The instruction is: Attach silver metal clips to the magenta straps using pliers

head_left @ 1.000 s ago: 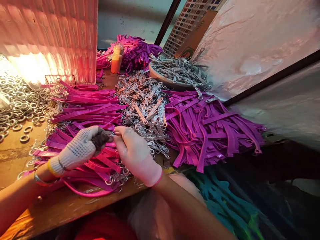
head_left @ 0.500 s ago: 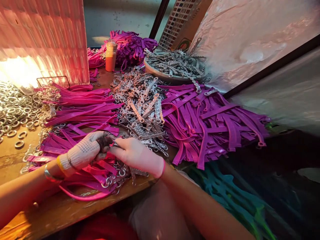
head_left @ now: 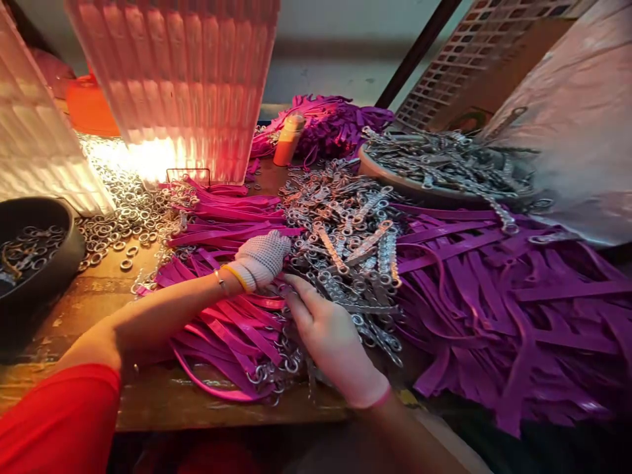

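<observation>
My left hand [head_left: 264,258], in a white dotted knit glove, is closed over the pile of bright pink straps [head_left: 222,316]; its fingers curl away from me, and what they hold is hidden. Close beside it my right hand [head_left: 333,339], in a thin pale glove, has its thumb and fingers brought together. A bit of pink shows at those fingertips, too small to name. Metal rings hang on the ends of several straps below the hands. Just beyond my right hand lies a heap of metal links [head_left: 350,224] with a round eye at each end.
Purple straps [head_left: 469,289] spread over the right side. Behind them stands a basin [head_left: 375,174] heaped with metal links. Loose rings [head_left: 126,224] and a dark bowl [head_left: 74,243] are at left. A corrugated panel [head_left: 192,79] and an orange bottle [head_left: 289,139] stand at the back.
The view has swung left, bringing the dark bowl and red sleeve into sight. My left hand has turned knuckles-up, its dark palm side now hidden. My right hand now points more away from me.
</observation>
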Demonstrator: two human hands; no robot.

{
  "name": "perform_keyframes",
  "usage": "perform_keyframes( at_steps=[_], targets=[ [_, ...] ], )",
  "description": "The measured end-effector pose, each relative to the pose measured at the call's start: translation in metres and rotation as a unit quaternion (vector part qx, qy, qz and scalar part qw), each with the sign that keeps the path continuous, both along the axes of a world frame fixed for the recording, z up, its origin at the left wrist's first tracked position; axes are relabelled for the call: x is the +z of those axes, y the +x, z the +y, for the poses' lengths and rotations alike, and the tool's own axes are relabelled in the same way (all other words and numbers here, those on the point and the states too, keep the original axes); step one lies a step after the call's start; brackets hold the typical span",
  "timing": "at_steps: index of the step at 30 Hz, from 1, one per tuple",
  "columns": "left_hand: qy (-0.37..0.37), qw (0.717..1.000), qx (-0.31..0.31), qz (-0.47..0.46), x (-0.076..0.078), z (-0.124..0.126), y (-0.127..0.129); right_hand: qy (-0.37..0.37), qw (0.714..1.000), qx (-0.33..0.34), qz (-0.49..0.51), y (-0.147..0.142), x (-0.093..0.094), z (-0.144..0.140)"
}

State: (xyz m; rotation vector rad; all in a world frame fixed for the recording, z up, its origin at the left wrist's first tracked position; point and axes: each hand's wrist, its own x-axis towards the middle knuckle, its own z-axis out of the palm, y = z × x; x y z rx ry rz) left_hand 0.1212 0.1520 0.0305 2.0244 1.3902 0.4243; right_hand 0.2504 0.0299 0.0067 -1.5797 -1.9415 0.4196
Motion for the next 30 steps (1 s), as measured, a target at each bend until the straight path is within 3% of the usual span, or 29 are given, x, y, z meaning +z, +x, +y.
perform_keyframes(
  at_steps=[2,4,6,8,10,12,16,19,22,25,28,30],
  targets=[
    [-0.022,0.998,-0.026,-0.048,0.008,-0.022,-0.025,0.050,0.999,0.010,0.009,-0.002,0.003,-0.002],
    [-0.120,0.981,-0.047,-0.144,0.015,-0.046,-0.050,0.087,0.996,0.016,-0.009,-0.006,0.008,-0.003],
    [-0.246,0.935,-0.046,-0.250,0.017,-0.070,-0.071,0.101,0.993,0.022,-0.053,-0.013,0.013,-0.005],
    [-0.312,0.896,-0.031,-0.316,0.014,-0.089,-0.084,0.099,0.988,0.029,-0.118,-0.023,0.016,-0.008],
    [-0.311,0.885,-0.013,-0.346,0.008,-0.102,-0.090,0.094,0.980,0.037,-0.172,-0.032,0.017,-0.012],
    [-0.282,0.894,0.004,-0.348,0.002,-0.109,-0.091,0.096,0.976,0.042,-0.190,-0.041,0.016,-0.016],
    [-0.143,0.952,-0.011,-0.270,0.000,-0.110,-0.090,0.118,0.964,0.004,-0.237,-0.052,0.015,-0.022],
    [-0.080,0.973,-0.062,-0.207,-0.001,-0.105,-0.091,0.110,0.948,-0.007,-0.298,-0.055,0.013,-0.023],
    [-0.065,0.979,-0.101,-0.166,-0.009,-0.098,-0.089,0.067,0.964,0.005,-0.256,-0.051,0.010,-0.019],
    [-0.083,0.970,-0.117,-0.196,-0.021,-0.094,-0.086,0.012,0.986,-0.007,-0.165,-0.042,0.012,-0.014],
    [-0.172,0.956,-0.073,-0.228,-0.032,-0.094,-0.085,-0.085,0.988,0.022,-0.129,-0.034,0.021,-0.012],
    [-0.178,0.956,-0.040,-0.230,-0.036,-0.096,-0.084,-0.161,0.974,0.030,-0.154,-0.033,0.027,-0.011]
  ],
)
